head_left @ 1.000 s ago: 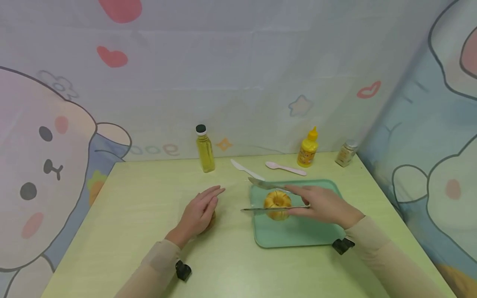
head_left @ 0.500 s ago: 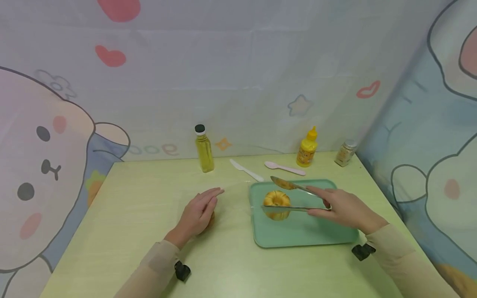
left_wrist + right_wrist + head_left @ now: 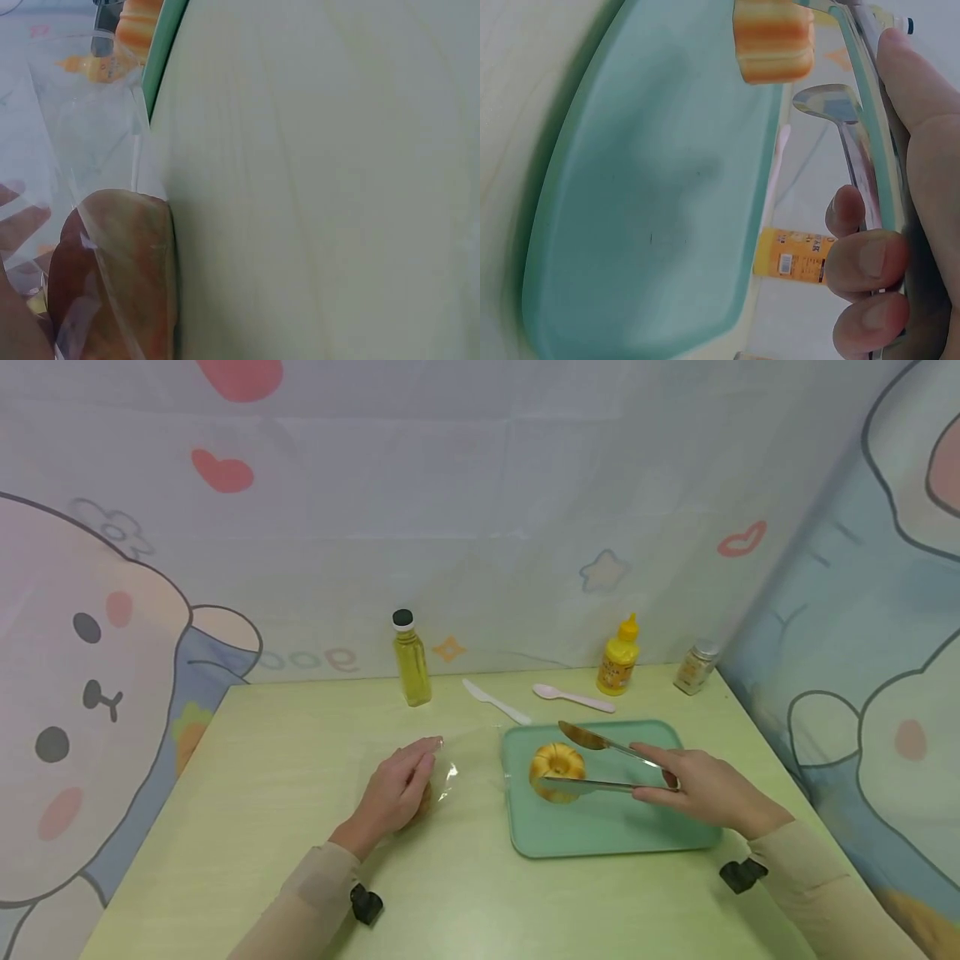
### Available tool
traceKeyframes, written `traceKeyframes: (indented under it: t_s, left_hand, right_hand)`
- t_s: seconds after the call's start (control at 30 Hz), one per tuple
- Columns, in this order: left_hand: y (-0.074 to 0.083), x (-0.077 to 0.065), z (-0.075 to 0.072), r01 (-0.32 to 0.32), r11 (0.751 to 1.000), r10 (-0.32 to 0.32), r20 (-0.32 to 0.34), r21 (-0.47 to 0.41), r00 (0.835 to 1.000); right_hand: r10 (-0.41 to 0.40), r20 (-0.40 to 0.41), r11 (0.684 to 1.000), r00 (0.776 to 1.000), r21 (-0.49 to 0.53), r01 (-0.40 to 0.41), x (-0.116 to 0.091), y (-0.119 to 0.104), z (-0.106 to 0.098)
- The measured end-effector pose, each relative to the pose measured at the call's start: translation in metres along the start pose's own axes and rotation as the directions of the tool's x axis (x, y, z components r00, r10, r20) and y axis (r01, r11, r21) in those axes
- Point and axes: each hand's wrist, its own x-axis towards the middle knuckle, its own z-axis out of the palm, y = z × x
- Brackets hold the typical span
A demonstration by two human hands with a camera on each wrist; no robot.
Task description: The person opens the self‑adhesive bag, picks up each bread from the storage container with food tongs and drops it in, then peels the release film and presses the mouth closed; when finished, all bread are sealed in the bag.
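Observation:
My right hand [image 3: 705, 785] grips metal food tongs [image 3: 637, 753], thumb on one arm and fingers round the other. Their arms are spread, and the lower one overlaps a round, ridged golden bread [image 3: 558, 762] on the green tray [image 3: 615, 839]. My left hand [image 3: 390, 797] bends over a clear plastic bag [image 3: 465, 760] and holds it, fingertips at its glinting film. In the left wrist view, a brown bread [image 3: 120, 277] lies inside the bag, whose mouth faces the tray; the fingers [image 3: 22, 225] show through the film.
Behind the tray lie a white plastic knife [image 3: 495, 702] and a pink spoon [image 3: 573, 698]. Along the wall stand an oil bottle [image 3: 412, 664], a yellow squeeze bottle [image 3: 618, 660] and a small jar [image 3: 696, 668]. The tray's left edge faces the bag.
My right hand and the tongs have drawn back to the right, leaving the golden bread on the tray. At my left fingertips the bag's film has risen and glints.

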Motion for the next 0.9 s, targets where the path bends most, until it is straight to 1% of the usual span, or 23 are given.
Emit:
traceKeyframes:
  t_s: [0.1,0.3,0.37,0.43,0.53,0.67,0.8,0.9]
  left_hand:
    - [0.0,0.0,-0.001,-0.016,1.0,0.016,-0.005,-0.008,1.0]
    - [-0.003,0.002,-0.003,-0.063,0.995,0.06,-0.037,-0.078,0.998]
    - [-0.003,0.003,-0.004,-0.065,0.993,0.061,-0.037,-0.1,0.997]
    - [-0.002,0.003,-0.005,-0.049,0.992,0.047,-0.025,-0.113,0.999]
    - [0.0,0.004,-0.007,0.0,0.992,0.001,0.014,-0.127,1.0]
    - [0.002,0.003,-0.008,0.062,0.992,-0.055,0.064,-0.112,0.996]
    - [0.003,0.003,-0.008,0.076,0.994,-0.067,0.097,-0.084,0.993]
    - [0.003,0.001,-0.008,0.063,0.996,-0.056,0.116,-0.058,0.992]
  right_hand:
    - [0.007,0.005,1.0,1.0,0.01,-0.007,-0.002,0.001,0.0]
    - [0.014,0.025,1.0,1.0,0.025,-0.014,-0.006,0.004,-0.001]
    - [0.015,0.031,1.0,0.999,0.027,-0.016,-0.007,0.005,0.001]
    - [0.016,0.037,0.999,0.999,0.027,-0.017,-0.007,0.006,0.002]
    - [0.027,0.055,0.999,0.998,0.021,-0.028,-0.006,0.008,0.005]
    - [0.025,0.069,0.999,0.997,0.019,-0.026,-0.004,0.01,0.008]
    - [0.006,0.065,1.0,0.998,0.023,-0.008,-0.004,0.01,0.012]
    - [-0.007,0.059,1.0,0.998,0.017,0.006,-0.004,0.01,0.014]
